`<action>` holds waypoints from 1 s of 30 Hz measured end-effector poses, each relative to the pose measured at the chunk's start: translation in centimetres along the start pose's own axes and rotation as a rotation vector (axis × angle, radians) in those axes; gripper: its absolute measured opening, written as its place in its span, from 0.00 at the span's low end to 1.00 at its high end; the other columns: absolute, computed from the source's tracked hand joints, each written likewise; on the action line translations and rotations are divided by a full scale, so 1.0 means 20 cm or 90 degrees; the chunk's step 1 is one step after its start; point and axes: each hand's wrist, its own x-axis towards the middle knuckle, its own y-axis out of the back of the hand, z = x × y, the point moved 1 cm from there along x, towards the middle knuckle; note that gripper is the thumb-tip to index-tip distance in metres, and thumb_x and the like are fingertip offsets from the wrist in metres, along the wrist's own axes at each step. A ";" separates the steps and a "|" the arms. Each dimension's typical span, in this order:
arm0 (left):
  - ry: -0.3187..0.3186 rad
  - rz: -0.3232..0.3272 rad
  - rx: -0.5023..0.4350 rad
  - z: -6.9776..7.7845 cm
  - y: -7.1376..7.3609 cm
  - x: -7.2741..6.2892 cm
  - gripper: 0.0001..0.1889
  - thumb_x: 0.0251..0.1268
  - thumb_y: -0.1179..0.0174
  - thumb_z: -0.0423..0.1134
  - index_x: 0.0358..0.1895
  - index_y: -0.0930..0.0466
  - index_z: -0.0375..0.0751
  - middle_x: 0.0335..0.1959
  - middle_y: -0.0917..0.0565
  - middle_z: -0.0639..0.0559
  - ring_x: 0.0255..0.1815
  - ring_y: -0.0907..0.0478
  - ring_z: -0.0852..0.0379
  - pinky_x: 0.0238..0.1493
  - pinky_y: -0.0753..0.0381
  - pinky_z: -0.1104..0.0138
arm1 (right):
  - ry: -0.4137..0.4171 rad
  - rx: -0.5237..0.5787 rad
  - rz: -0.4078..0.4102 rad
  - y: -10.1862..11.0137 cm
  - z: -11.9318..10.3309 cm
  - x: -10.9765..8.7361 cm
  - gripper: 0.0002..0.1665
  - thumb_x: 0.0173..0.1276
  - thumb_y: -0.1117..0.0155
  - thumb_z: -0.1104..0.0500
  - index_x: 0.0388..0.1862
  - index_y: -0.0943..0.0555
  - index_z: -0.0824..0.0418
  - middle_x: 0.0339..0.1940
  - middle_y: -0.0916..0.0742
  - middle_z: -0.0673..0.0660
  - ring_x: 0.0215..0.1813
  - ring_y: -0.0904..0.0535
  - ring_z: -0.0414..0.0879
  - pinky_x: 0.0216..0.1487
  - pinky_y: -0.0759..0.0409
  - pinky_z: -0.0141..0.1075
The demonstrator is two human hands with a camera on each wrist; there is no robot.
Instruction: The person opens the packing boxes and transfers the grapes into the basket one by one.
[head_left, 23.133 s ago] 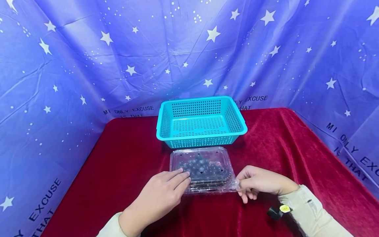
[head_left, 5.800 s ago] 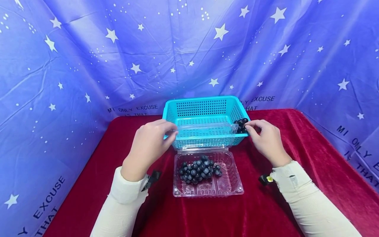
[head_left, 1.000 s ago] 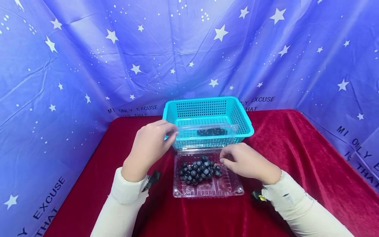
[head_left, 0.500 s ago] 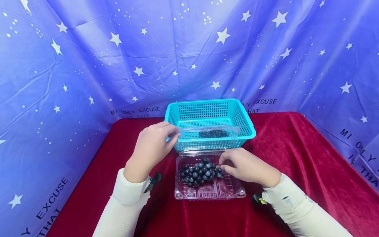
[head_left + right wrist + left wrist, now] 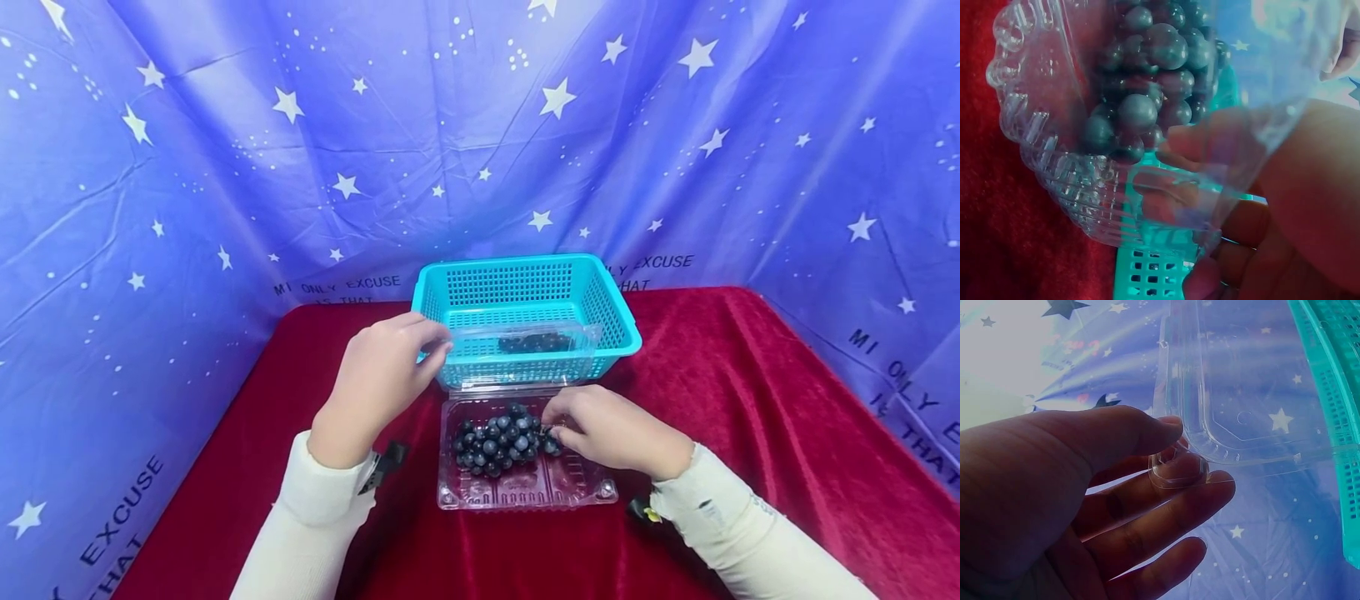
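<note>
A clear plastic clamshell container (image 5: 525,497) stands open on the red cloth. In it lies a bunch of dark grapes (image 5: 498,442). My left hand (image 5: 378,379) pinches a corner of the raised lid (image 5: 1179,465) between thumb and fingers. Over the container's right side, my right hand (image 5: 611,429) has its thumb and index fingertips beside the right end of the bunch. The right wrist view shows those fingertips apart, behind the clear wall, close to the grapes (image 5: 1138,112). Another dark bunch (image 5: 536,342), seen through the lid, rests in the turquoise basket (image 5: 630,333).
The basket stands directly behind the container, and the lid leans back in front of it. Red velvet cloth (image 5: 750,433) covers the table. A blue curtain with stars (image 5: 480,125) hangs around the back and sides.
The container was closed at first; its lid is now up. My right hand held one bunch at the basket, where a bunch now lies. Lately that hand has moved left toward the remaining grapes.
</note>
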 end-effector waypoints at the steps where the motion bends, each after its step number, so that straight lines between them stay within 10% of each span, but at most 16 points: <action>1: 0.000 0.000 0.000 0.00 0.00 0.00 0.05 0.64 0.29 0.38 0.41 0.08 0.49 0.37 0.10 0.57 0.32 0.13 0.57 0.26 0.17 0.63 | -0.001 -0.004 0.001 0.00 0.00 0.00 0.06 0.69 0.30 0.59 0.44 0.11 0.53 0.41 0.11 0.45 0.49 0.14 0.42 0.62 0.17 0.48; 30: -0.004 0.003 0.001 0.00 0.00 0.00 0.05 0.63 0.29 0.38 0.41 0.08 0.49 0.37 0.10 0.57 0.32 0.13 0.57 0.26 0.17 0.64 | -0.002 -0.058 0.004 -0.04 -0.01 -0.01 0.05 0.68 0.29 0.58 0.43 0.12 0.53 0.39 0.11 0.45 0.46 0.15 0.42 0.53 0.15 0.45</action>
